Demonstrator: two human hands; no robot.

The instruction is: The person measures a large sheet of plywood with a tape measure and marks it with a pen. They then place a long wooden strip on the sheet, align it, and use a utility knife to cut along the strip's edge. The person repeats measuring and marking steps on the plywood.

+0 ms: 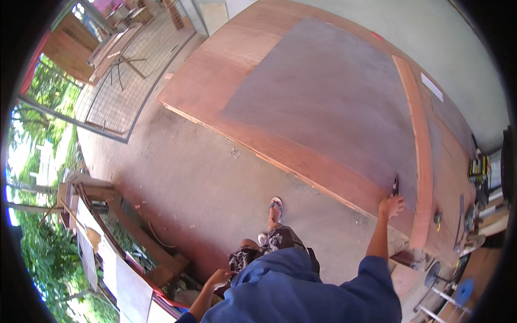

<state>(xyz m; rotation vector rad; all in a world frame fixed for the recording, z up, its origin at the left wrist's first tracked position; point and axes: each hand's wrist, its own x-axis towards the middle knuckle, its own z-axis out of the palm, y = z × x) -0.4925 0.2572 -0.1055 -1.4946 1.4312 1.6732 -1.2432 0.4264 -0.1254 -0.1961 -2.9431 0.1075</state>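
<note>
Nearest, a loose dark-blue cloth shirt (pixel 285 285) is being worn above black-and-white patterned shorts (pixel 280 239). Beside the shorts, the left hand (pixel 219 277) is being held low, its fingers partly bent; whether anything is being grasped by them cannot be told. A dark-strapped sandal (pixel 276 203) is being worn on a foot set on the dusty grey-brown floor (pixel 183 177).

Farther out, on the right, the right hand (pixel 391 206) is being extended over the near edge of a large reddish-brown wooden tabletop (pixel 334 180). By its curled fingers a small dark hand tool (pixel 396 185) is being gripped, its free end pointing away from the body, over the near right part of a broad flat grey sheet (pixel 334 91); whether the sheet is being touched by the tool cannot be told. Just to the tool's right, a long straight orange-brown wooden board (pixel 417 134) is being supported across the sheet's right part. Beyond the board, a narrow white rectangular strip (pixel 432 87) is being borne by the tabletop.

Farthest off, the left background is being partly screened by a grey metal wire-mesh panel (pixel 141 81).
</note>
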